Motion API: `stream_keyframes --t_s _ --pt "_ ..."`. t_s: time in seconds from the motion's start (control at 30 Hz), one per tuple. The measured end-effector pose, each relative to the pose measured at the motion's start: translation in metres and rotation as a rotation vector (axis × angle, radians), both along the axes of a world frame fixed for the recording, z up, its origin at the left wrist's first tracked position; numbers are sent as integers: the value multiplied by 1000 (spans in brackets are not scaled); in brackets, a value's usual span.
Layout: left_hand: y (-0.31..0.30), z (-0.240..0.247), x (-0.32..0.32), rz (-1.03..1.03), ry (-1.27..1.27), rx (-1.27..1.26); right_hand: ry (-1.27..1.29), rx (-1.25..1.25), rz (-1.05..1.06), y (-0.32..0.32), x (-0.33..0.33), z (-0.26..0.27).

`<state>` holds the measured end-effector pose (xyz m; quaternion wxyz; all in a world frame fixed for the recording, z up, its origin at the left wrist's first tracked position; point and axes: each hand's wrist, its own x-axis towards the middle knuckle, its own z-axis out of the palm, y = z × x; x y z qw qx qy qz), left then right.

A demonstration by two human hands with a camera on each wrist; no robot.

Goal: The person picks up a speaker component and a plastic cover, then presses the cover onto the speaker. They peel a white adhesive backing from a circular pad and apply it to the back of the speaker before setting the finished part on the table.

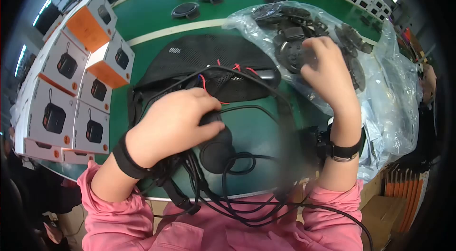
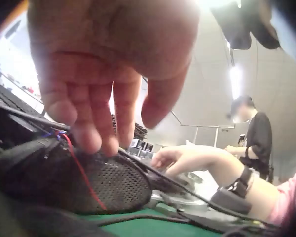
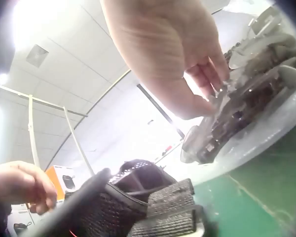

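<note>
In the head view, my left hand (image 1: 175, 120) lies over a black round-ended piece (image 1: 216, 153) among black cables. The left wrist view shows its palm and loosely extended fingers (image 2: 103, 143) beside a black mesh bag (image 2: 116, 185) with a red wire. That mesh bag (image 1: 202, 59) lies in front of me, its straps and cords toward my body. My right hand (image 1: 327, 68) reaches over a clear plastic bag (image 1: 396, 104) of black round parts. Its thumb and fingertips are apart, right at the rim of one part (image 1: 290, 54).
White and orange printed boxes (image 1: 66, 61) are stacked at the left. Several black discs (image 1: 185, 10) lie on the green table (image 1: 152, 18) farther back. Loose cables (image 1: 256, 213) hang over the front edge. Another person (image 2: 259, 136) stands beyond the table.
</note>
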<state>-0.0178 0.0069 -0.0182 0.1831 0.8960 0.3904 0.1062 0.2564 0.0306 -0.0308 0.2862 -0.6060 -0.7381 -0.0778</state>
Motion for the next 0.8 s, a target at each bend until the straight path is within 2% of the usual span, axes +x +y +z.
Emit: stream_keyframes --t_s 0.07,0.23,0.3,0.37,0.4,0.43,0.5,0.57,0.6,0.63,0.67,0.7,0.73,0.8 --pt "-6 -7 1 -79 107 -6 63 23 19 -5 -16 9" --pt "-9 -21 3 -77 69 8 390 -9 441 -24 -48 12" --pt "-1 -19 0 -97 24 -14 436 -295 532 -34 -55 16" --pt "9 -15 -2 -50 -157 -248 659 -666 575 -43 -60 19" --pt "9 -9 -1 38 -237 -361 624 -640 589 -44 -62 16" --pt "9 -5 0 35 -235 -358 588 -613 602 -44 -64 12" --pt "9 1 2 11 -506 -282 585 -503 628 -42 -69 7" --pt "8 -1 3 -12 -541 -213 595 -351 677 -41 -71 8" --pt "6 -6 9 59 -709 21 677 -359 586 -44 -71 11" --pt "5 -10 12 129 -872 260 674 -347 585 -45 -73 12" --pt "5 -12 9 155 -784 535 644 -215 528 -45 -74 13" --pt "2 -13 9 148 -864 448 613 -85 471 -45 -74 14" --pt "0 -10 10 110 -876 326 503 12 514 -42 -72 13" --pt "-5 -9 15 76 -899 151 501 20 556 -41 -75 11"
